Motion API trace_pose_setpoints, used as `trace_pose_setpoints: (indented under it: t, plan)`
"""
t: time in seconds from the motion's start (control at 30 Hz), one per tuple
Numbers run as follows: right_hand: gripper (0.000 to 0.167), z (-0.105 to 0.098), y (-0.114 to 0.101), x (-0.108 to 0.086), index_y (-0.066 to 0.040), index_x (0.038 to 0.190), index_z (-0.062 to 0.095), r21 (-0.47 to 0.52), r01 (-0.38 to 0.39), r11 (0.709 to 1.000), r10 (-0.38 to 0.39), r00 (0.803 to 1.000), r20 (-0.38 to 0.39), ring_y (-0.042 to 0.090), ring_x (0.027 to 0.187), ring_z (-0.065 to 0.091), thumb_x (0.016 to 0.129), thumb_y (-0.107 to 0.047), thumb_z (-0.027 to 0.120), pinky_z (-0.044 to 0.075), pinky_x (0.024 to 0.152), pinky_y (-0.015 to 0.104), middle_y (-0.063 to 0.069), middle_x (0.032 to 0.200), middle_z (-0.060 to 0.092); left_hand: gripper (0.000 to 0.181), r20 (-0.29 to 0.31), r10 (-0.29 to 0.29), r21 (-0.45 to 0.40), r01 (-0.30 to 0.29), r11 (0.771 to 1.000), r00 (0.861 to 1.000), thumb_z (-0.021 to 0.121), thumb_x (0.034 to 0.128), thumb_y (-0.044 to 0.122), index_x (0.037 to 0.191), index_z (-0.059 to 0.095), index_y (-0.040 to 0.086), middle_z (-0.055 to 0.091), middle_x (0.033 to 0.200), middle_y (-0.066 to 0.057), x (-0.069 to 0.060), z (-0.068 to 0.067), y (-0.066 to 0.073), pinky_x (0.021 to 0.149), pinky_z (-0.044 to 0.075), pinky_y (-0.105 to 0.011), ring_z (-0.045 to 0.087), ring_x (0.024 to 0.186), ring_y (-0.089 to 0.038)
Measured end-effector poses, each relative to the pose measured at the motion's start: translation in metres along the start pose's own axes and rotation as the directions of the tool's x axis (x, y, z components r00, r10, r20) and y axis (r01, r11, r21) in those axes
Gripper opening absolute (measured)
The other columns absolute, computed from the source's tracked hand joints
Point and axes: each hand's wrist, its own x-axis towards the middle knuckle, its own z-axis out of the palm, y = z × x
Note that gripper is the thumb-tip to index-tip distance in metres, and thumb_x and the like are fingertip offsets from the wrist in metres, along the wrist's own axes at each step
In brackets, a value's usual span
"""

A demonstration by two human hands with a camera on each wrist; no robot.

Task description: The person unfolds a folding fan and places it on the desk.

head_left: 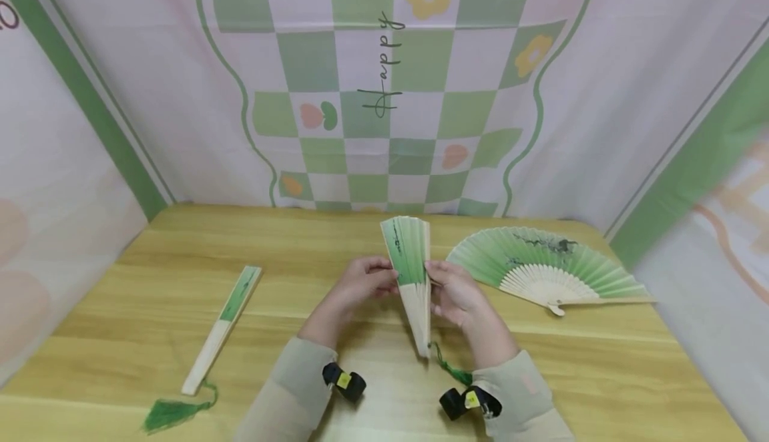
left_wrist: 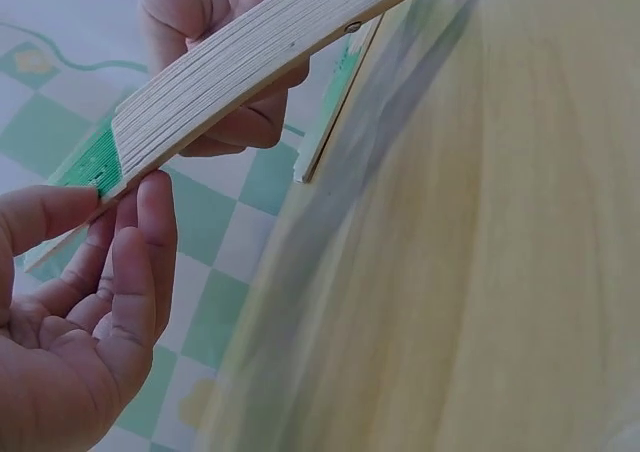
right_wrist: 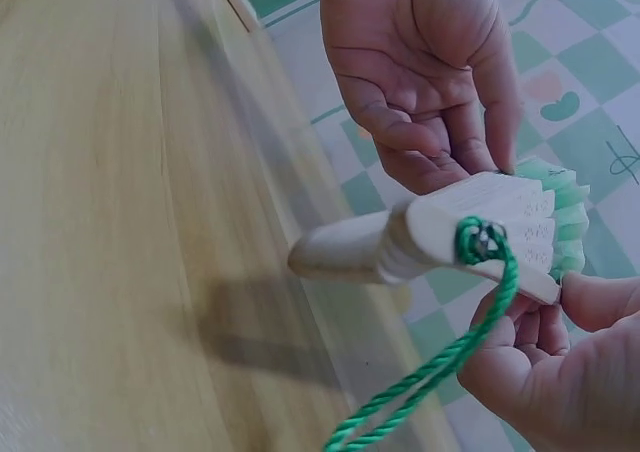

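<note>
One partly spread green fan (head_left: pixel 412 265) is held up between my two hands over the wooden table (head_left: pixel 318 235), its leaf widening toward twelve o'clock and its pale ribs narrowing toward six. At its nine o'clock edge, my left hand (head_left: pixel 365 278) has thumb and fingers clamped on the outer rib; at three o'clock, my right hand (head_left: pixel 461 297) pinches the opposite edge, near where green leaf meets bare wood. From my right wrist I see a green cord (right_wrist: pixel 508 294) looped at the pivot; its green tassel (head_left: pixel 459 374) trails toward five o'clock, though I cannot tell whether it touches the table. Farther off at three o'clock, a wide-open fan (head_left: pixel 543 252) lies with dark print on its leaf, its pivot toward six. Around half past eight, well apart from my left hand, a closed fan (head_left: pixel 221 332) lies aslant, leaf end toward one o'clock, bare end toward seven, where a second tassel (head_left: pixel 170 416) rests. My pale sleeves (head_left: pixel 288 388) enter from five and seven o'clock, each with a black wrist camera (head_left: pixel 354 390). Beyond the table at twelve hangs a checked cloth (head_left: pixel 414 61) with yellow flowers.
</note>
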Motion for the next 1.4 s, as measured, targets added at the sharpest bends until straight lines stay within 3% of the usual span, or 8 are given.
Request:
trace_pose_setpoints:
  t: [0.27,0.73,1.13,1.4]
  plan:
    - [0.014,-0.005,0.003,0.004,-0.014,0.111,0.051,0.058,-0.03,0.998,0.031,0.999,-0.028,0.008,0.087,0.055,0.107,-0.024,0.042,0.042,0.082,0.027,-0.01,0.091,0.062,0.018,-0.016,-0.032,-0.074,0.031,0.997,0.999,0.059,0.0975,0.008,0.109,0.06,-0.006,0.066,0.085,-0.004,0.004,-0.003,-0.008,0.067,0.053,-0.02,0.064,0.072,-0.01]
    - [0.014,-0.01,0.006,0.008,-0.019,0.103,0.053,0.177,-0.087,0.98,0.076,0.995,0.069,0.007,0.089,0.059,0.108,-0.024,0.04,0.045,0.082,0.025,-0.01,0.091,0.065,0.029,-0.034,-0.118,-0.196,0.109,0.974,0.992,0.055,0.1017,0.018,0.119,0.062,-0.004,0.069,0.104,-0.009,0.007,-0.008,-0.014,0.072,0.054,-0.021,0.066,0.081,-0.014]
    - [0.012,-0.013,0.009,0.01,-0.019,0.111,0.048,0.242,-0.089,0.966,0.094,0.995,-0.01,0.007,0.092,0.057,0.108,-0.025,0.037,0.042,0.086,0.025,-0.011,0.091,0.064,0.028,-0.074,-0.133,-0.237,0.112,0.965,0.988,0.054,0.1018,0.018,0.12,0.06,-0.003,0.068,0.097,-0.006,0.005,-0.01,-0.014,0.07,0.053,-0.02,0.065,0.079,-0.013]
    - [0.015,-0.014,0.007,0.009,-0.021,0.103,0.052,0.31,-0.077,0.948,0.1,0.993,-0.06,0.007,0.09,0.056,0.108,-0.024,0.038,0.041,0.085,0.025,-0.011,0.088,0.064,0.034,-0.083,-0.142,-0.271,0.115,0.956,0.986,0.053,0.1019,0.017,0.128,0.057,-0.004,0.067,0.097,-0.005,0.006,-0.014,-0.017,0.07,0.053,-0.019,0.064,0.08,-0.014]
